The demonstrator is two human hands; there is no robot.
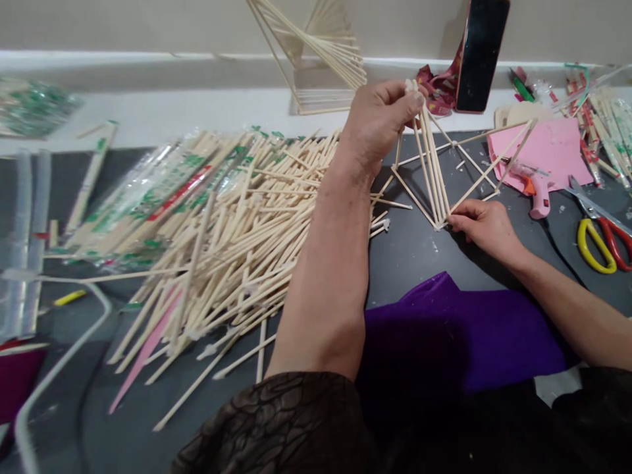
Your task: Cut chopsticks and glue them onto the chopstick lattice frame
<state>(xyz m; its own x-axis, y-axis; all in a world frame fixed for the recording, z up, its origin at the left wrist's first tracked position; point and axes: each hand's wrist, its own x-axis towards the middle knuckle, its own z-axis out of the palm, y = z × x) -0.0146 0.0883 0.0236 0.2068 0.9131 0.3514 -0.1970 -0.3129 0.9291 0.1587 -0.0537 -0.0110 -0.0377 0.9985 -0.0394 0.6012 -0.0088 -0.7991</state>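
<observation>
In front of me stands a frame of wooden chopsticks (432,168), joined at the corners with whitish glue. Several of its sticks fan upward from a low front corner. My left hand (382,118) is closed around the top ends of these sticks, where a white lump of glue shows. Down at the front corner, my right hand (486,227) pinches the lower end of the frame between thumb and fingers. A pink glue gun (539,197) lies to the right of the frame. Scissors (597,230) with yellow and red handles rest farther right.
A big pile of loose chopsticks (247,243) spreads left of my forearm, beside wrapped chopsticks (148,191). Purple cloth (513,329) lies near me. A phone (481,56) stands upright behind, near another twisted stick structure (320,39). Pink sheets (557,148) lie under the glue gun.
</observation>
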